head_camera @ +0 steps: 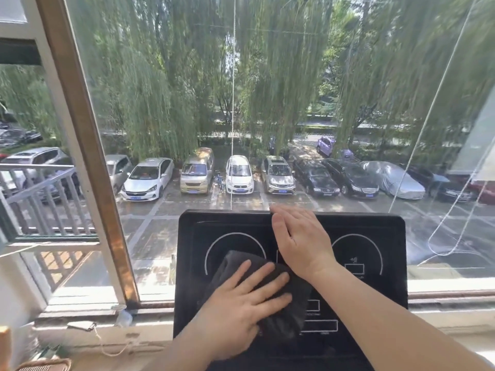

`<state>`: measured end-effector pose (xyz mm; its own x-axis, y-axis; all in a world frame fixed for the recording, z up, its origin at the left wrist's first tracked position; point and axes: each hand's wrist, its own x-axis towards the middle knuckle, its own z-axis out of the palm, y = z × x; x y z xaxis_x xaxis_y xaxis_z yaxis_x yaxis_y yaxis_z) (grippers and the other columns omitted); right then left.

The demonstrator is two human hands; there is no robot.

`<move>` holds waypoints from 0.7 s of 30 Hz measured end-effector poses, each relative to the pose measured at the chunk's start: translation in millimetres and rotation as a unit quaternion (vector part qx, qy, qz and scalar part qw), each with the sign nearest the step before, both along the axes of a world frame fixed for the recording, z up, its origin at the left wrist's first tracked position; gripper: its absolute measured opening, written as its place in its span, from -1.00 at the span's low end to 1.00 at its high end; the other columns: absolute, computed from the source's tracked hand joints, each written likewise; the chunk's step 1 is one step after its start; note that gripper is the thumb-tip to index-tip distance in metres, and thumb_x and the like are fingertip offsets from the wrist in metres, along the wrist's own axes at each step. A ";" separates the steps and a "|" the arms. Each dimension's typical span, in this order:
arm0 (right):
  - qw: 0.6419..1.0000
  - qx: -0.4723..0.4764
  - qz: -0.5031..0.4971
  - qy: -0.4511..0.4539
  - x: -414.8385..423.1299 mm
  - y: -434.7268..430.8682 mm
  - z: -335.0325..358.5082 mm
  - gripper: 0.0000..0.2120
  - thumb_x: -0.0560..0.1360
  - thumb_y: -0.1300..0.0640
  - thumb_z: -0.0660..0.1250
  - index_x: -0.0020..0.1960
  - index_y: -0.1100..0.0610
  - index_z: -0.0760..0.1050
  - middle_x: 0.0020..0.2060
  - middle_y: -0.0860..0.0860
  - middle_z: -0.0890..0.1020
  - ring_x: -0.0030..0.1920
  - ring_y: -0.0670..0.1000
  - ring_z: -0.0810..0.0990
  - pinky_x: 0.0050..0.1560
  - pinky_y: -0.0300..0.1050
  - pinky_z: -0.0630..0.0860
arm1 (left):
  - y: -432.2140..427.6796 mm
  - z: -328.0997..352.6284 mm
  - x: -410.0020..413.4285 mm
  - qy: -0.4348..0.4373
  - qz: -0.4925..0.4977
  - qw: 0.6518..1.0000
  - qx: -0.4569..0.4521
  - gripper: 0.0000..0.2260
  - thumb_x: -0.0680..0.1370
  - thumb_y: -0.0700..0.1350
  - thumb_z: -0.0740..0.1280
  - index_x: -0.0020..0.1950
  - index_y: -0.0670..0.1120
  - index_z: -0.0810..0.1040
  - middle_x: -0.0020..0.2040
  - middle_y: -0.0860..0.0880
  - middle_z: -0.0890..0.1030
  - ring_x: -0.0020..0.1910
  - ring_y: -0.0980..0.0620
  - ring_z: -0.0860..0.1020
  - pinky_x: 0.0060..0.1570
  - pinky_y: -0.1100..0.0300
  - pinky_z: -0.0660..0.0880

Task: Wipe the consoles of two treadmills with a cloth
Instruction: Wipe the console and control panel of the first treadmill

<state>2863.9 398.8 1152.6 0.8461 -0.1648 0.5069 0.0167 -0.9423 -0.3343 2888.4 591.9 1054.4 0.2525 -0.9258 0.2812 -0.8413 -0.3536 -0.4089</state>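
Head camera, looking down past my forearms, shows my left hand (235,298) spread flat, fingers wide, pressing a dark grey folded cloth (267,290) against the glossy black treadmill console (375,228); the cloth lies on the lower left-centre of the panel, over the bottom of the left white ring marking and reaching toward the small white boxes in the middle. My right hand (300,242) rests open on the upper centre of the console, fingertips over its top edge, holding nothing, seemingly bracing the panel. Beyond is a large window (241,103) onto parked cars and willows. I judge I am mid-wipe on one console, with its right half yet to cover. Next I should slide the cloth rightward under steady palm pressure and lift my right hand clear. No second treadmill is in view.
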 end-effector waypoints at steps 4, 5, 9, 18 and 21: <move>0.997 -0.011 0.031 0.075 -3.6 -7.6 8.1 -0.35 0.66 -0.29 -0.21 0.62 -0.09 0.29 0.61 -0.15 0.31 0.63 -0.18 0.11 0.65 -0.07 -0.08 | 22.0 36.7 33.1 -0.002 0.053 0.996 -0.066 -0.27 0.46 -0.04 0.22 0.64 0.21 0.18 0.70 0.11 0.02 0.68 -0.01 -0.07 0.58 -0.15 -0.09; 0.995 -0.020 0.038 0.094 -5.3 -10.0 9.9 -0.39 0.69 -0.27 -0.19 0.64 -0.11 0.24 0.63 -0.16 0.24 0.64 -0.19 0.04 0.66 -0.07 -0.13 | 22.6 37.5 32.4 0.027 0.095 0.989 -0.112 -0.25 0.45 -0.05 0.25 0.65 0.20 0.16 0.70 0.10 0.00 0.68 -0.02 -0.07 0.58 -0.17 -0.07; 0.990 -0.086 -0.040 0.101 -25.7 -30.6 11.7 -0.30 0.64 -0.32 -0.26 0.65 -0.10 0.21 0.65 -0.09 0.23 0.66 -0.07 0.07 0.66 0.01 -0.11 | 3.9 4.9 4.5 0.105 0.157 0.957 -0.222 -0.19 0.41 -0.05 0.34 0.66 0.15 0.18 0.70 0.08 0.02 0.68 -0.10 -0.06 0.55 -0.23 -0.06; 0.990 0.007 -0.115 0.079 -40.1 -42.7 31.7 -0.63 0.73 -0.13 0.02 0.10 -0.05 0.59 -0.03 -0.17 0.54 0.18 0.02 0.50 0.24 -0.06 0.34 | -15.1 53.3 32.2 0.026 0.110 0.979 -0.168 -0.24 0.47 -0.01 0.25 0.66 0.23 0.09 0.70 0.09 -0.05 0.68 -0.05 -0.09 0.58 -0.19 -0.13; 0.991 0.032 -0.112 0.059 -40.0 -44.3 26.3 -0.61 0.73 -0.11 0.04 0.24 -0.04 0.61 0.08 -0.13 0.59 0.22 0.02 0.48 0.32 -0.05 0.32 | -47.1 46.4 10.3 0.114 0.164 0.941 -0.274 -0.25 0.50 0.01 0.18 0.68 0.22 -0.02 0.69 0.09 -0.19 0.65 -0.07 -0.30 0.56 -0.19 -0.31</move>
